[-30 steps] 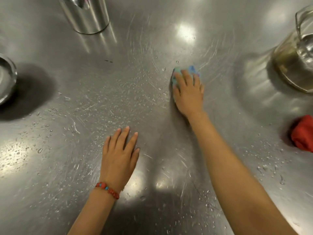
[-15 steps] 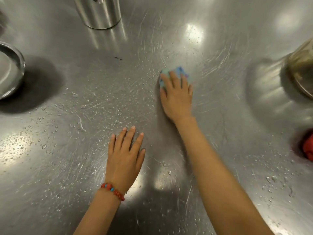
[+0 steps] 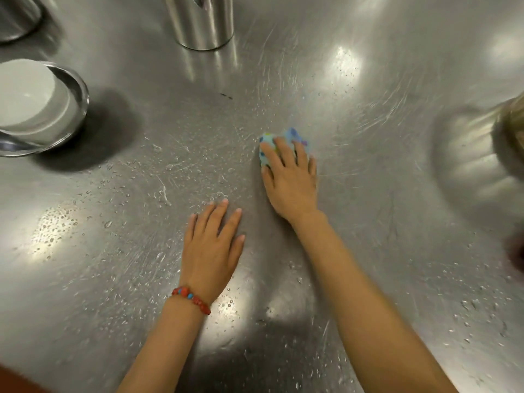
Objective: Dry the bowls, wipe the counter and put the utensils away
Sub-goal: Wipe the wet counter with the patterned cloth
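My right hand [image 3: 290, 180] presses a blue dotted cloth [image 3: 268, 143] flat against the wet steel counter [image 3: 368, 222], fingers spread over it; only the cloth's far edge shows. My left hand [image 3: 211, 245], with a red bead bracelet at the wrist, lies flat and open on the counter just below and left of it, holding nothing. At the left edge a white bowl [image 3: 31, 100] sits inside a steel bowl [image 3: 76, 89]. A steel utensil canister [image 3: 201, 24] stands at the top centre.
Water droplets cover the counter to the left and near the front. A glass jug [image 3: 510, 126], blurred, sits at the right edge. Another steel vessel [image 3: 17, 18] shows in the top left corner.
My right hand has slid the cloth leftward and toward me across the counter. The view has shifted, bringing the bowls further in at the left. The left hand stays planted.
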{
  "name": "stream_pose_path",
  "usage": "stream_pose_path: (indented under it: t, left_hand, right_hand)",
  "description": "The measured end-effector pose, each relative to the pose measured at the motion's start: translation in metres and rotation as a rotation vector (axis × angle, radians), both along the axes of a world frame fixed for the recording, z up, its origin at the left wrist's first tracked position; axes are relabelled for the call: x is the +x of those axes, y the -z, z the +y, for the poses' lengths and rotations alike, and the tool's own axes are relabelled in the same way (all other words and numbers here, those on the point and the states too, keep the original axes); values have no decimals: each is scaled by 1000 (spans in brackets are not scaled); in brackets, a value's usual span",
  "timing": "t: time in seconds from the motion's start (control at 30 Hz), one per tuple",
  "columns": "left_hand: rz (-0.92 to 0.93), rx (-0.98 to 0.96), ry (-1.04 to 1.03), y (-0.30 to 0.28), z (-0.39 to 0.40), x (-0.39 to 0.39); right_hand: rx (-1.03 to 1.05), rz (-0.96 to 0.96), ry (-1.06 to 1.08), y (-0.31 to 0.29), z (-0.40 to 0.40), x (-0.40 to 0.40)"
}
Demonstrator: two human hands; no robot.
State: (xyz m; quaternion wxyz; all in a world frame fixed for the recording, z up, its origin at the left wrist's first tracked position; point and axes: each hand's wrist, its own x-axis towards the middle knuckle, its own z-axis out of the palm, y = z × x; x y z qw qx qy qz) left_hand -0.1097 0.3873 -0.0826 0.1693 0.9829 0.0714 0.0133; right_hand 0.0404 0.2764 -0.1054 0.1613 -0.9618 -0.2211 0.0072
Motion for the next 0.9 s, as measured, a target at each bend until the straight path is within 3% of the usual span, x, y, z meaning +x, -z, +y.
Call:
stream_pose_path:
  t: [0.13, 0.23, 0.37, 0.6, 0.7, 0.9]
  left_hand:
    - [49, -23, -81, -5, 28, -6]
    - [63, -7, -97, -5, 43, -8]
    - [48, 2, -97, -1, 48, -9]
    - [36, -2, 11, -4, 71, -12]
    - [37, 65, 74, -1, 91, -15]
    - [81, 51, 53, 7, 132, -21]
  right_hand:
    - [-25, 15, -31, 1, -4, -46]
    - [-80, 11, -36, -5, 9, -4]
    - [-92, 55, 134, -11, 42, 33]
    - [-23, -30, 47, -6, 52, -88]
    - [-78, -32, 38, -6, 60, -47]
    - [-31, 74, 225, -8, 104, 80]
